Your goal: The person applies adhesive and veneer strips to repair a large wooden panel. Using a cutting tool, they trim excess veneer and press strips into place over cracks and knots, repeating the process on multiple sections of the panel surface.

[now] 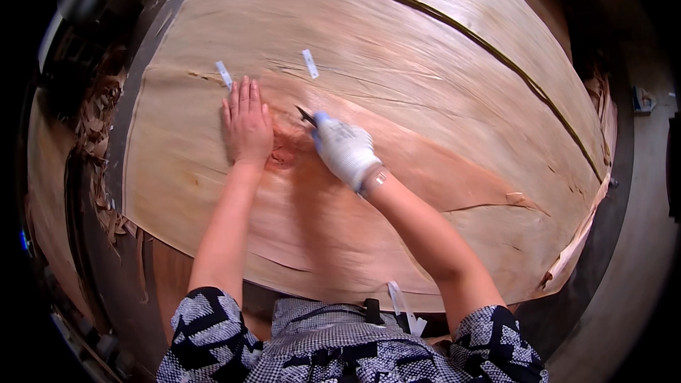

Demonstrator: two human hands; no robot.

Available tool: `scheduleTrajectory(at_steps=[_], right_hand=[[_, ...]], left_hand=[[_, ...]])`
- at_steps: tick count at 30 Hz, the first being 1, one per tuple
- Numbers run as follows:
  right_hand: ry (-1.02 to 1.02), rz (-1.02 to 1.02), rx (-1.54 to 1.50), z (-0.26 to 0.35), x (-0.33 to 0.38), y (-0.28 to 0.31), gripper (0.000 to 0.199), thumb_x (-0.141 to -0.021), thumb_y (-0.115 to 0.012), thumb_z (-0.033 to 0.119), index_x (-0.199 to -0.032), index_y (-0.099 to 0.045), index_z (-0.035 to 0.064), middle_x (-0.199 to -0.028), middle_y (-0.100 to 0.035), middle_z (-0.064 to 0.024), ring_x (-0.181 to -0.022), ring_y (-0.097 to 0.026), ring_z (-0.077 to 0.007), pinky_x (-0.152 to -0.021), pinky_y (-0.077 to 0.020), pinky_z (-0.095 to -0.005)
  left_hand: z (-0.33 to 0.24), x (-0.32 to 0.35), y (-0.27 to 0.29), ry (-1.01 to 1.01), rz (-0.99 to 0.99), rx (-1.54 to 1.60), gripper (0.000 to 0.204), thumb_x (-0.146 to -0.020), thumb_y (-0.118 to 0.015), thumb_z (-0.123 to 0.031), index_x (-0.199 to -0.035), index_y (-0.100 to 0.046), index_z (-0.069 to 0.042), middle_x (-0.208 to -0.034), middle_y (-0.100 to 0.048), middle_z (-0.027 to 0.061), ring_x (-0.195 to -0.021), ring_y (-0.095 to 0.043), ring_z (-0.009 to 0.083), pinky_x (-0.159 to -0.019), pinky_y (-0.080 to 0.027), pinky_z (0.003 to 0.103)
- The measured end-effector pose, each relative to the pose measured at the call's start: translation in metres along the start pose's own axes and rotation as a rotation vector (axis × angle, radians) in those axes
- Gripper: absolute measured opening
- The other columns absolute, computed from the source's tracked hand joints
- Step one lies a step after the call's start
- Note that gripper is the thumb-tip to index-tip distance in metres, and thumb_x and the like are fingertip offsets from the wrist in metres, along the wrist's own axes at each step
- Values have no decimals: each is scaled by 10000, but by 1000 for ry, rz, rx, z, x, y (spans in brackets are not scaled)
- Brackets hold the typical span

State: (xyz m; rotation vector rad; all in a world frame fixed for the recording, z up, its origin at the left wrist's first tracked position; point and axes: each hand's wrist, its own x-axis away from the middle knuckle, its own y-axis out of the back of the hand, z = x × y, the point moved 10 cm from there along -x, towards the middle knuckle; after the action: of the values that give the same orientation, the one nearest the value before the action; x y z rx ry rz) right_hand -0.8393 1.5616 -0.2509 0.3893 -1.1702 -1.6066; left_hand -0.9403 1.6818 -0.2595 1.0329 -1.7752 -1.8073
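A broad sheet of pale wood veneer (pixel 234 21) spreads in front of me. My bare left hand (pixel 248 128) lies flat on it, fingers extended, beside a rough reddish knot (pixel 282 154). My right hand (pixel 345 147), in a white glove with blue fingertips, grips a knife (pixel 306 115). Its dark blade points up and left toward my left hand; the glove hides the handle. I cannot tell whether the tip touches the wood. A redder veneer piece (pixel 440 163) stretches rightward from under the glove. One white tape strip (pixel 223 73) sits just past my left fingertips, another tape strip (pixel 310 64) farther right.
A long dark strip (pixel 425 8) curves across the far part of the sheet. Torn veneer scraps (pixel 94 128) are heaped along the left side. The sheet's right edge (pixel 578 245) is ragged and curled. White tape (pixel 399 298) hangs by the near edge, at my apron.
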Motion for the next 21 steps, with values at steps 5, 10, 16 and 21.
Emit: scheduleTrajectory(at_steps=[5,10,16,21], right_hand=[[2,11,101,47,-71,-16,200,-868,-393,175,-921,-487,7,-842,-625,-204,-756,-613,-368,-612,-471,-481],[-71,146,109,25,-50,-39,205,-878,-370,179,-952,-476,21,-861,-628,-203,-769,-621,-360,-596,-467,-481],[-162,338,351,-96,106,-19,149,-880,-383,173,-946,-468,69,-723,-633,-160,-612,-626,-329,-468,-459,-476],[-81,177,344,-133,150,-8,126,-866,-400,162,-896,-473,64,-636,-618,-138,-528,-616,-305,-370,-434,-430]], left_hand=[[-4,-1,2,16,-23,65,498,-856,-449,-235,-1329,-354,-109,-1405,-287,77,-1318,-219,249,-1074,-159,439],[-2,-1,-7,22,53,-6,459,-879,-439,-226,-1330,-372,-177,-1414,-275,50,-1321,-212,246,-1064,-173,463],[2,1,-3,14,56,-74,460,-889,-412,-221,-1341,-351,-164,-1424,-258,59,-1327,-198,243,-1069,-169,450],[-88,15,2,-196,-42,331,476,-888,-415,-257,-1332,-354,-98,-1415,-279,74,-1324,-210,250,-1071,-171,427]])
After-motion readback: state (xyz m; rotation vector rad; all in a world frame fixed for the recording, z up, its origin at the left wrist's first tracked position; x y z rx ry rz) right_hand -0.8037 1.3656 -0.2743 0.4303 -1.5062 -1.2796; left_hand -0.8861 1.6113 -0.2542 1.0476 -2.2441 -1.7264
